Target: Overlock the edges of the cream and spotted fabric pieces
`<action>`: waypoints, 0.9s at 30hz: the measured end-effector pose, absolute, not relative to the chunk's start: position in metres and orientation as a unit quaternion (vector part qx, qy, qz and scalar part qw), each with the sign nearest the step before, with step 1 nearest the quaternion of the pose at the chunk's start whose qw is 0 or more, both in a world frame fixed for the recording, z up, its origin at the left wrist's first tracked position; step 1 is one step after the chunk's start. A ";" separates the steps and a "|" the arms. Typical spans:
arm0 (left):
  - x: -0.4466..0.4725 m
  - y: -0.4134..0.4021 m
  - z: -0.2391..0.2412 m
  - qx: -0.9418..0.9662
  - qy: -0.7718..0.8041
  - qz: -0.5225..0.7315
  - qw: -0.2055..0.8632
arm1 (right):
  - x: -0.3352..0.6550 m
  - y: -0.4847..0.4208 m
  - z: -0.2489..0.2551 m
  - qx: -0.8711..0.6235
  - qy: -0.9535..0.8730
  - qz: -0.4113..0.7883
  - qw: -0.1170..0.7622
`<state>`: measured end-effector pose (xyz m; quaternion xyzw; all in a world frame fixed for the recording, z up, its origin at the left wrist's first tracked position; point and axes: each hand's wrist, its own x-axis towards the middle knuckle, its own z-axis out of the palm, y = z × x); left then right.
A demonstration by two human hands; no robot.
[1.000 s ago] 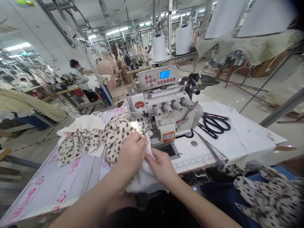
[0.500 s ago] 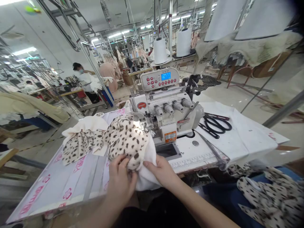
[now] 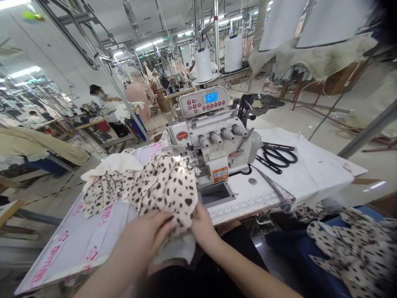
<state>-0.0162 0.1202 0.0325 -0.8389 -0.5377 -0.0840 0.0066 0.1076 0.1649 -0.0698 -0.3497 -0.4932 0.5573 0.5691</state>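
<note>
A cream fleece cloth with dark spots (image 3: 164, 186) lies up against the needle area of a white overlock sewing machine (image 3: 189, 142), under its small lamp. My left hand (image 3: 150, 231) pinches the near edge of this cloth, fingers bent over it. On the cloth's right edge, my right hand (image 3: 203, 227) is closed, its fingertips partly hidden behind the fabric. White material hangs below, between the hands and over the table's front edge. More gathered spotted cloth with a plain cream part (image 3: 116, 169) rests to the left.
Black-handled scissors (image 3: 281, 159) lie on white sheeting right of the machine. Spotted pieces (image 3: 356, 248) are heaped on blue cloth at lower right. Thread cones (image 3: 203, 66) stand behind the machine. A co-worker (image 3: 105, 103) is at the far left.
My right hand has moved down the cloth's right edge, and the spotted fabric now covers most of the white layer there. My left hand has shifted slightly. The view has turned a little.
</note>
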 end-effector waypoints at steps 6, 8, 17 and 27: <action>0.006 0.147 0.031 -0.836 -0.462 -0.293 0.039 | 0.146 0.156 -0.077 -0.324 -0.506 0.535 0.594; 0.012 0.164 0.027 -0.835 -0.464 -0.283 0.090 | 0.150 0.157 -0.070 -0.335 -0.561 0.514 0.556; 0.009 0.190 0.019 -0.840 -0.487 -0.201 0.128 | 0.160 0.162 -0.059 -0.402 -0.627 0.454 0.489; 0.005 0.197 0.014 -0.829 -0.485 -0.273 0.056 | 0.181 0.160 -0.050 -0.274 -0.543 0.656 0.448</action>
